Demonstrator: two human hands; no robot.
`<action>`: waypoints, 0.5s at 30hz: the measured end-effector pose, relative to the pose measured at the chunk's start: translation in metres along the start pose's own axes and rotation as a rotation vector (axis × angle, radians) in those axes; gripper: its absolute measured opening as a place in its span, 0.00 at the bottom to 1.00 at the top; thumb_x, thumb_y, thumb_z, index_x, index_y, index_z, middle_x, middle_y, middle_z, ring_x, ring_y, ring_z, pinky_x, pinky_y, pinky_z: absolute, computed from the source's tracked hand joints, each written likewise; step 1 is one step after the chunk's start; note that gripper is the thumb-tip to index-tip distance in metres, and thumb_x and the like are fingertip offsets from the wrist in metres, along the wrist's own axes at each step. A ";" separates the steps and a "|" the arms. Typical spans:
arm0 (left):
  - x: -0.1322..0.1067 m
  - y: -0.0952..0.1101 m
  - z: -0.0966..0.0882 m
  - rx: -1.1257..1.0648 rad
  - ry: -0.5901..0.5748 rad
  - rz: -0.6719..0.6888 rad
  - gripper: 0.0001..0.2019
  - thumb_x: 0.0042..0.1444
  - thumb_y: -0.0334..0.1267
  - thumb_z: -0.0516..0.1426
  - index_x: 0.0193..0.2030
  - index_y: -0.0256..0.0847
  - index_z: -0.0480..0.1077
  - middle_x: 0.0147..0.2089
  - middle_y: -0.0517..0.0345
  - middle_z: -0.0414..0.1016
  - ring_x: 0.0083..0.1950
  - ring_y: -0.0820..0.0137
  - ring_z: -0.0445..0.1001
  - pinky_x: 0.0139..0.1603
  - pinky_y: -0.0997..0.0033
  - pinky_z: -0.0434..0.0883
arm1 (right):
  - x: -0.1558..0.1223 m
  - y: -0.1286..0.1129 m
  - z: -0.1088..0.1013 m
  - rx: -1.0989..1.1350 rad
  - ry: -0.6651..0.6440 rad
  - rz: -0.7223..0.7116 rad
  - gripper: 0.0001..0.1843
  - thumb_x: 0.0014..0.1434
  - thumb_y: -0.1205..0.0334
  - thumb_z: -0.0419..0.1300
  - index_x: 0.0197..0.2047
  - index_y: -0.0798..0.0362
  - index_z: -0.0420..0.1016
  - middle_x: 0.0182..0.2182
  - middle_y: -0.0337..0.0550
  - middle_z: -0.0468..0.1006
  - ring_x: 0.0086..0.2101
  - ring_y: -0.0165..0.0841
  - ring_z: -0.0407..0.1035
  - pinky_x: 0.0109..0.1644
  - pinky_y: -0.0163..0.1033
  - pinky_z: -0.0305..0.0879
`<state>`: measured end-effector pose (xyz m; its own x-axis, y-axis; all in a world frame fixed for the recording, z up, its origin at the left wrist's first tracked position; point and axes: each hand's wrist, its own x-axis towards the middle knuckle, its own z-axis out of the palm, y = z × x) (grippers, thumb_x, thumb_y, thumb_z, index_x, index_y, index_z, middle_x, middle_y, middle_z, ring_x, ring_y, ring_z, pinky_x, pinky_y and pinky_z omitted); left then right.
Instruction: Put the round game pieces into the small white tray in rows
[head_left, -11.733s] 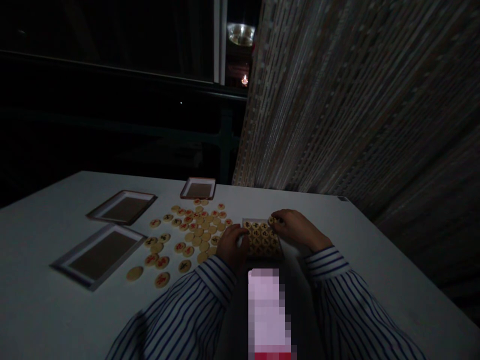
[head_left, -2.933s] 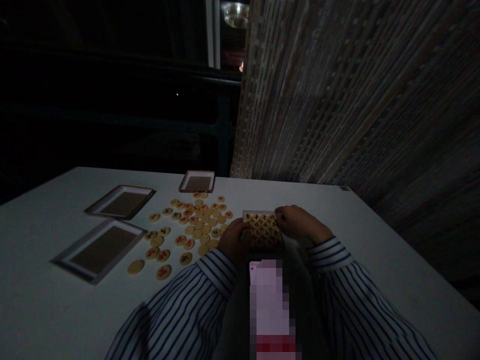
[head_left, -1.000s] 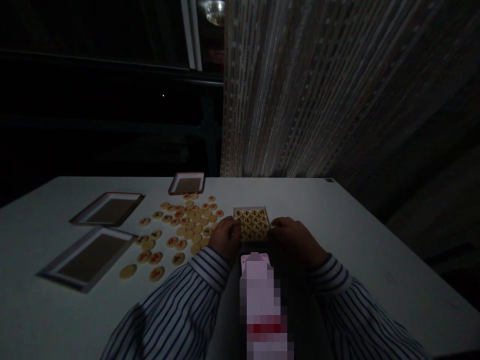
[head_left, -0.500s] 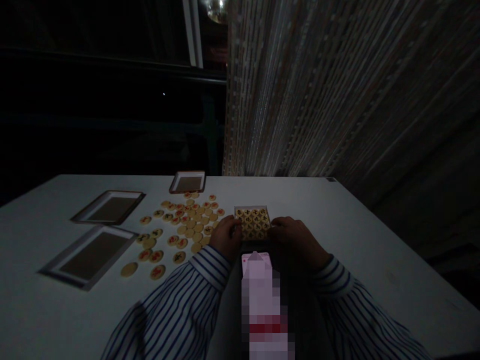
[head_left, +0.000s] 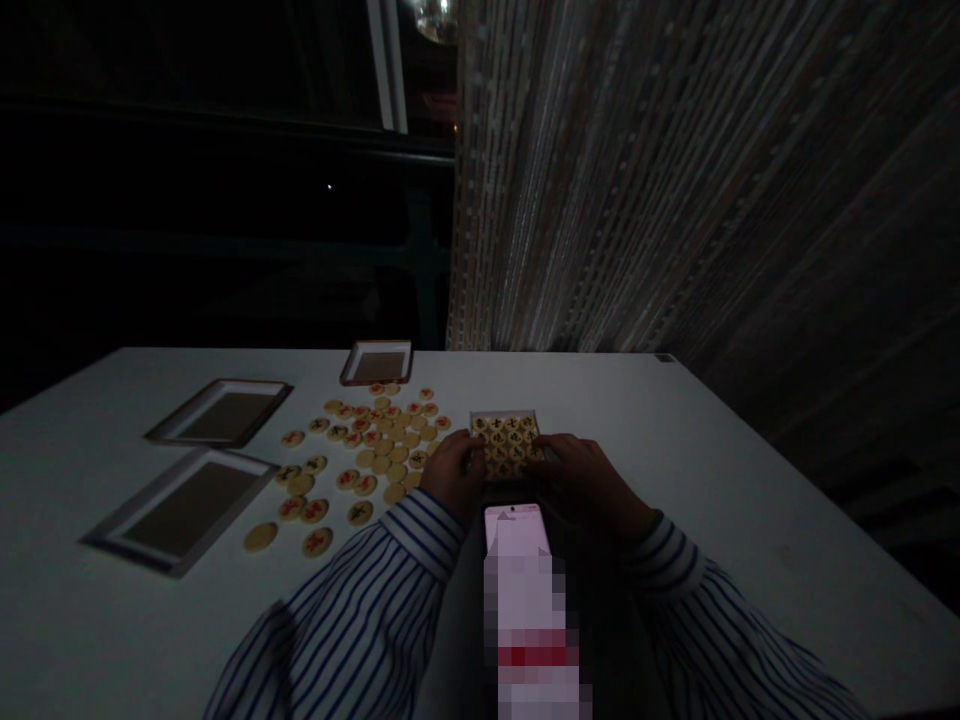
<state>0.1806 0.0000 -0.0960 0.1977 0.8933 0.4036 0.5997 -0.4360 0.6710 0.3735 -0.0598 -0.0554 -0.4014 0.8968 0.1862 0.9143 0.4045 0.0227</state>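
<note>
A small square box (head_left: 504,418) packed with round cream game pieces sits on the white table (head_left: 712,470) in front of me. My left hand (head_left: 452,474) is curled against the box's left side. My right hand (head_left: 579,476) lies on its near right part, fingers bent over the pieces. Whether either hand pinches a piece is hidden in the dim light. Several loose round pieces (head_left: 375,445) with red or black marks lie scattered to the left of the box. Both sleeves are white with blue stripes.
Two large shallow box halves (head_left: 180,505) (head_left: 221,410) lie at the left, and a small one (head_left: 377,362) at the back. A lit phone (head_left: 517,540) hangs below my chest. A striped curtain (head_left: 675,180) rises behind the table's right part.
My right hand has slid from the box's far right corner down onto its near right part. My left hand has stayed at the box's left side. The camera shifted a little.
</note>
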 end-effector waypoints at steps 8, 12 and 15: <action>0.000 -0.002 0.000 0.009 -0.003 0.006 0.09 0.49 0.34 0.52 0.35 0.41 0.73 0.44 0.52 0.74 0.48 0.66 0.71 0.50 0.61 0.68 | 0.001 0.007 -0.003 0.045 0.026 0.158 0.14 0.56 0.63 0.50 0.45 0.52 0.70 0.42 0.48 0.72 0.41 0.35 0.65 0.41 0.40 0.58; -0.001 0.000 0.000 -0.003 -0.011 -0.005 0.09 0.50 0.34 0.51 0.35 0.41 0.73 0.44 0.52 0.73 0.47 0.66 0.71 0.50 0.61 0.68 | 0.002 0.009 0.000 0.056 0.003 0.303 0.16 0.58 0.63 0.46 0.45 0.54 0.70 0.37 0.47 0.75 0.36 0.33 0.67 0.39 0.37 0.59; -0.001 0.001 0.000 -0.011 -0.018 -0.026 0.10 0.50 0.34 0.51 0.35 0.38 0.73 0.45 0.49 0.73 0.47 0.64 0.71 0.51 0.61 0.67 | 0.002 0.009 0.005 0.083 0.001 0.335 0.17 0.58 0.61 0.45 0.47 0.54 0.69 0.37 0.47 0.75 0.37 0.33 0.68 0.39 0.37 0.59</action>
<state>0.1813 -0.0014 -0.0955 0.1958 0.9062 0.3747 0.5964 -0.4133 0.6881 0.3809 -0.0532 -0.0600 -0.0799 0.9821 0.1705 0.9876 0.1012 -0.1200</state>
